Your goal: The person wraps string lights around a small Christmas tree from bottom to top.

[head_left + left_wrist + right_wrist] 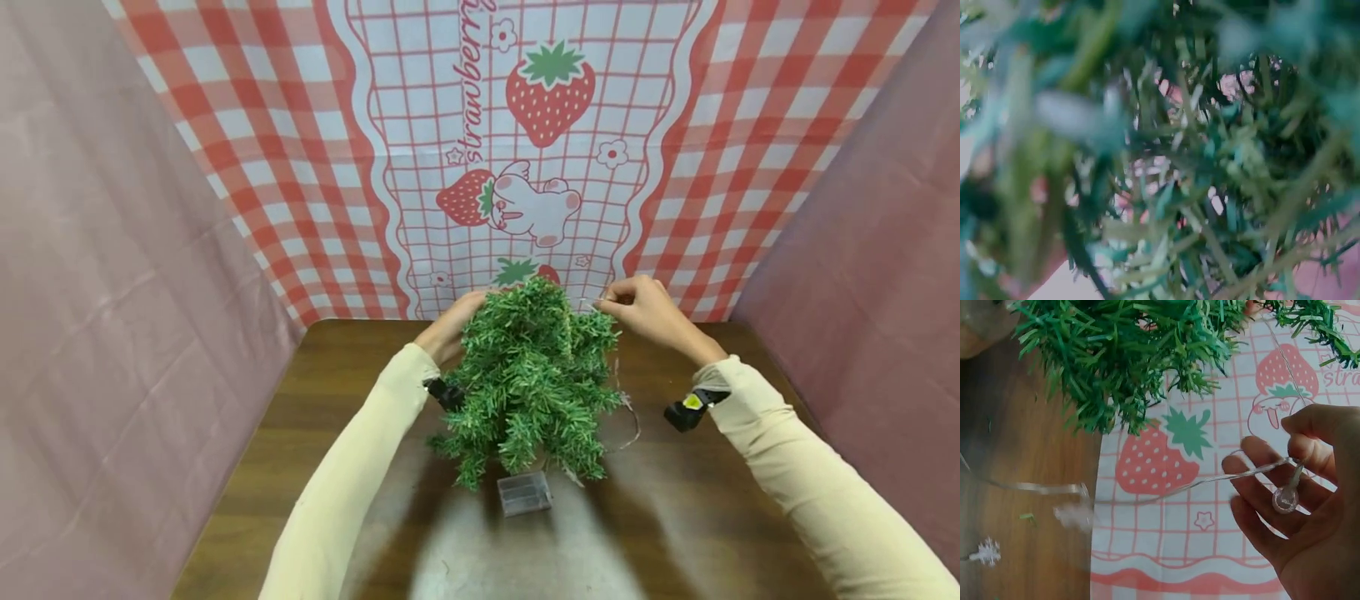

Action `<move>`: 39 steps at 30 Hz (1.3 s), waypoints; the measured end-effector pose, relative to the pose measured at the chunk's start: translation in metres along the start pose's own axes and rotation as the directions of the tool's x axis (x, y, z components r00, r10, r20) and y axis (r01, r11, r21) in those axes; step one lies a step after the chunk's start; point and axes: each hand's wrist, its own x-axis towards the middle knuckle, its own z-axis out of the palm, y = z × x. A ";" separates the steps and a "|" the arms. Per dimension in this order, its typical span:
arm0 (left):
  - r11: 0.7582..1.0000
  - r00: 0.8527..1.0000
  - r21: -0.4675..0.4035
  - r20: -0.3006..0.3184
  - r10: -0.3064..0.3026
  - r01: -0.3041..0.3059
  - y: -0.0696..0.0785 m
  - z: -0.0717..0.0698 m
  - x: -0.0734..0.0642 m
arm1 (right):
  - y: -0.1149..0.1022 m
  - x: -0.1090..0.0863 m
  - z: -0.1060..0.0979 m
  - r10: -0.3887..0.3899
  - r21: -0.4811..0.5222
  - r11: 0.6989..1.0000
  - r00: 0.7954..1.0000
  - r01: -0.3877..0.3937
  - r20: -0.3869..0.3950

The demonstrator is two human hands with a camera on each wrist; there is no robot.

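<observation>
A small green artificial Christmas tree stands on the table between both hands. On its right side, my right hand pinches the thin clear wire of a string of lights between thumb and fingers. A small round bulb hangs by the palm in the right wrist view. One stretch of wire runs from the hand up toward the branches, another off to the left. My left hand reaches behind the tree's left side, its fingers hidden by the branches. Blurred green needles fill the left wrist view.
A clear plastic battery box lies on the wooden table in front of the tree. A snowflake-shaped light hangs lower on the string. Behind stands a strawberry-print cloth, with pink curtains at the sides.
</observation>
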 end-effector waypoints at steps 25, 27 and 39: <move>0.973 0.990 -0.216 -0.133 0.050 -0.078 -0.002 -0.008 -0.005 | 0.004 -0.014 -0.005 0.185 0.049 0.977 0.943 -0.206 0.276; 0.968 0.990 -0.237 -0.127 0.055 -0.084 -0.004 -0.011 -0.007 | 0.005 -0.018 -0.006 0.184 0.068 0.974 0.926 -0.218 0.330; 0.976 0.991 -0.182 -0.094 0.100 -0.116 -0.013 -0.020 -0.017 | 0.023 -0.041 -0.012 0.211 -0.007 0.977 0.952 -0.215 0.221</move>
